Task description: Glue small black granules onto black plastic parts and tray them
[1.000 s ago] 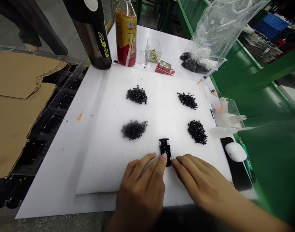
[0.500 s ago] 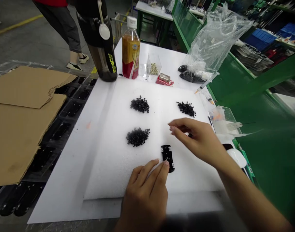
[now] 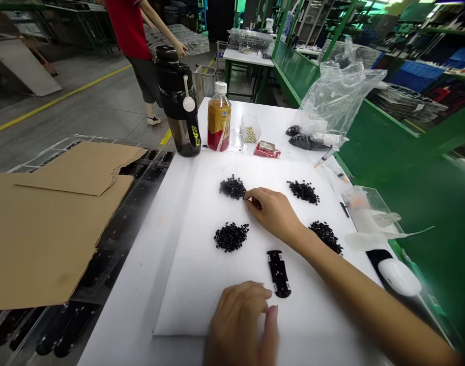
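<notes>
On a white foam sheet (image 3: 194, 300) lie several heaps of small black plastic pieces. My right hand (image 3: 272, 212) reaches the far-left heap (image 3: 232, 187), its fingertips just beside it. A small dark bit shows under the fingers, but I cannot tell whether they hold it. Other heaps lie at the far right (image 3: 303, 192), the near left (image 3: 231, 237) and the near right (image 3: 325, 237). My left hand (image 3: 240, 325) rests at the foam's near edge, holding nothing. Just beyond its fingers lies a black perforated plastic strip (image 3: 279, 273), not touched.
Behind the foam stand a black flask (image 3: 178, 101), a drink bottle (image 3: 219, 124) and a clear box of small beige parts (image 3: 248, 133). A plastic bag (image 3: 337, 96) and syringe (image 3: 326, 156) lie right, a white mouse (image 3: 399, 277) near right, cardboard (image 3: 45, 223) left. A person (image 3: 135, 35) stands beyond.
My right hand has moved farther from the strip, up and left to the far-left heap. My left hand has drawn back toward the foam's near edge. The view has tilted up, showing more floor.
</notes>
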{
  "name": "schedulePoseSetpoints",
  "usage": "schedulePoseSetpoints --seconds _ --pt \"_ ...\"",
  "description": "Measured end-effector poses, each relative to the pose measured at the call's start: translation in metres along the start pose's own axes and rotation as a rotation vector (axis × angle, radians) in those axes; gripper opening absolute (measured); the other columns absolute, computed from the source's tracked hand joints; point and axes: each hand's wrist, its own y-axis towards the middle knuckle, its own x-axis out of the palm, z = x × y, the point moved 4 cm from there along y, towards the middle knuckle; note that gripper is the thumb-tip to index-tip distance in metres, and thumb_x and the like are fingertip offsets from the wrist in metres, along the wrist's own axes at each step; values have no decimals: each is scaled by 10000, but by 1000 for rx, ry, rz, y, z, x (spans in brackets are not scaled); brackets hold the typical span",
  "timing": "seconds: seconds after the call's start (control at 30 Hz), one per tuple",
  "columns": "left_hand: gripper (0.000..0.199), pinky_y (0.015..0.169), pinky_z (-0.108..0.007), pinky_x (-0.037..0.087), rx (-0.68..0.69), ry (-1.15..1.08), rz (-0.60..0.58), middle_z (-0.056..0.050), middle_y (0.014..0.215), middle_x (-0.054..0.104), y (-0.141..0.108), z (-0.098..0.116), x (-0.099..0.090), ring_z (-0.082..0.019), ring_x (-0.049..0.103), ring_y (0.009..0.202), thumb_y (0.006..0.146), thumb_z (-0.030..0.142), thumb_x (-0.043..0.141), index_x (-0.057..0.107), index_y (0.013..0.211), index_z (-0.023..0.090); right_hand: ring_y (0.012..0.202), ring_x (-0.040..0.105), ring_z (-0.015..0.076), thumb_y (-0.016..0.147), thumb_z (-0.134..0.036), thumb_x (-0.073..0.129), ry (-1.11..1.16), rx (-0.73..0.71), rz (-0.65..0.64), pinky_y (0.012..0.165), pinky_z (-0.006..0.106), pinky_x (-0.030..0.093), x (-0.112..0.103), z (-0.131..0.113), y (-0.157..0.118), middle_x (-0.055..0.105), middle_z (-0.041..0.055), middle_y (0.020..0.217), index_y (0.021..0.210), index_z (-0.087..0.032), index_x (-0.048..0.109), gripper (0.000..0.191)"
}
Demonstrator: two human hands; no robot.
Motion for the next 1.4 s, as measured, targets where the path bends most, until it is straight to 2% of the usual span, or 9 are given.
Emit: schedulePoseSetpoints --seconds 0.27,0.57,0.73,0.9,1.0,1.1,1.23,1.3,1.4 --pt "306 812 -280 622 -62 -60 -26 -26 883 707 -7 -4 0 -151 725 932 823 -81 495 491 899 216 694 559 189 989 -112 436 -150 -118 -84 603 304 336 4 -8 9 669 120 934 984 -134 630 195" --pt "300 815 -293 642 -79 -76 -29 -46 926 731 -4 -4 -1 -165 732 934 841 -66 527 525 950 214 729 618 161 1046 -233 474 -69 -159 -66 672 298 453 -25 1 -22 686 65 985 1090 -176 607 151" --pt "285 832 -275 635 -106 -76 1 -42 931 739 -3 -2 -1 -160 732 940 860 -63 565 557 954 206 789 658 163 1051 -216 496 -78 -191 -102 700 305 473 -12 -4 -16 707 59 1111 1168 -195 641 187" --pt "272 837 -271 637 -167 -125 36 -31 923 749 -5 -1 -3 -154 734 926 881 -55 578 572 942 210 769 636 192 1031 -162 488 -139 -196 -139 649 305 426 2 -9 2 689 92 1033 1082 -153 649 169" --pt "279 839 -272 644 -191 -140 42 -36 941 756 -6 -2 -4 -155 738 931 888 -53 582 606 988 207 701 592 191 1025 -138 452 -167 -177 -146 595 310 376 -3 -13 0 660 117 1014 1073 -131 610 165" --pt "298 832 -267 651 -199 -161 76 -29 928 761 -6 -1 -5 -153 745 910 887 -56 592 635 1024 204 704 584 183 1055 -200 438 -146 -171 -157 611 303 403 -21 -15 -24 633 75 965 1049 -171 551 117" --pt "273 807 -286 664 -207 -175 127 -24 892 768 -3 1 -4 -164 753 867 897 -41 588 645 978 213 620 540 152 1111 -284 344 -50 -138 -204 570 289 405 -47 -7 -83 569 2 854 987 -236 489 197" --pt "266 806 -296 668 -217 -165 131 -26 885 770 -1 2 -4 -169 753 866 906 -36 579 647 958 216 652 566 150 1114 -292 363 -6 -82 -226 578 283 426 -49 3 -111 576 -2 875 994 -247 488 179" --pt "262 802 -294 670 -215 -178 126 -26 887 768 1 3 -4 -171 751 877 901 -34 593 643 960 216 713 595 166 1102 -272 394 -27 -21 -146 623 293 467 -42 14 -136 591 14 916 1029 -247 515 144"
